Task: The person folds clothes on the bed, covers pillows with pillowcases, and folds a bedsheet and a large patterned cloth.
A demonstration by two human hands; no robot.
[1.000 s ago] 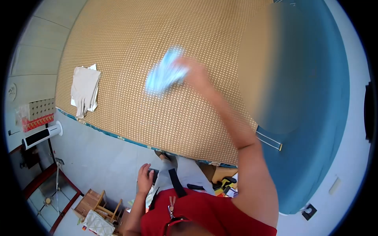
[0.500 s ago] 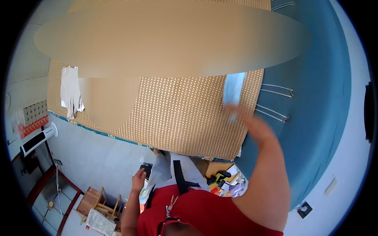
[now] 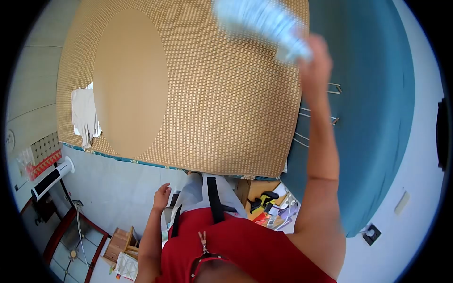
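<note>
A light blue cloth (image 3: 259,19), blurred by motion, stretches up and to the left from my right hand (image 3: 315,61), whose fingers are wrapped round its lower end. It is over the right edge of a woven tan mat (image 3: 226,104). Low on the left, my left hand (image 3: 162,195) hangs beside my leg, off the mat, with its fingers bent and partly turned away; whether they hold anything is not clear. Beige and white folded cloths (image 3: 85,113) lie at the mat's left edge.
A blue padded headboard (image 3: 358,141) runs along the mat's right side, with thin straps near the edge. Small items lie on a tabletop (image 3: 257,189) below. A white fan (image 3: 52,178), a patterned box (image 3: 46,153) and wooden stools (image 3: 120,243) are at the left.
My right hand has moved up along the mat's right side, swinging the blue cloth up and left. My left hand has risen slightly. The view has shifted.
</note>
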